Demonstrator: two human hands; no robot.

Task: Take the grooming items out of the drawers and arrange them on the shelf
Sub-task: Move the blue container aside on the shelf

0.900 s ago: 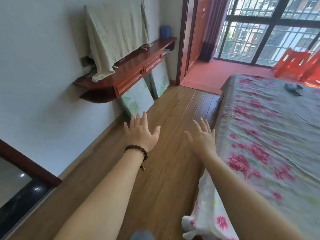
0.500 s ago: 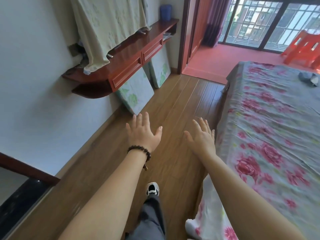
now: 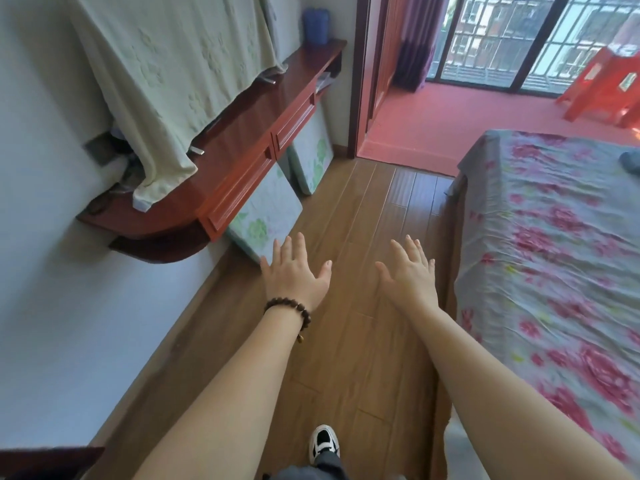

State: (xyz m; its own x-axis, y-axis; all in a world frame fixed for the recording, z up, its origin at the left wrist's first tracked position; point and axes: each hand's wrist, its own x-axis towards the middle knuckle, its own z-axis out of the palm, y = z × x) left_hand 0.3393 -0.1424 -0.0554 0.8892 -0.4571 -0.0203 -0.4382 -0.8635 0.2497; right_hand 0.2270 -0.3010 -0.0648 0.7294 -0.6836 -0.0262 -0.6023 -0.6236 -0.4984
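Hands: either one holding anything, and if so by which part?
Nothing is held. The left hand and the right hand are both empty, fingers spread, stretched out above the wooden floor, short of the drawers.

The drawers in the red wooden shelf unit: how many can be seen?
2, both closed, side by side in the front of the shelf: the nearer drawer and the farther drawer. More may be hidden elsewhere.

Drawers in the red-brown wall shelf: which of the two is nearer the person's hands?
The near drawer, next to the shelf's rounded end, just above the left hand. The far drawer sits beyond it, toward the doorway.
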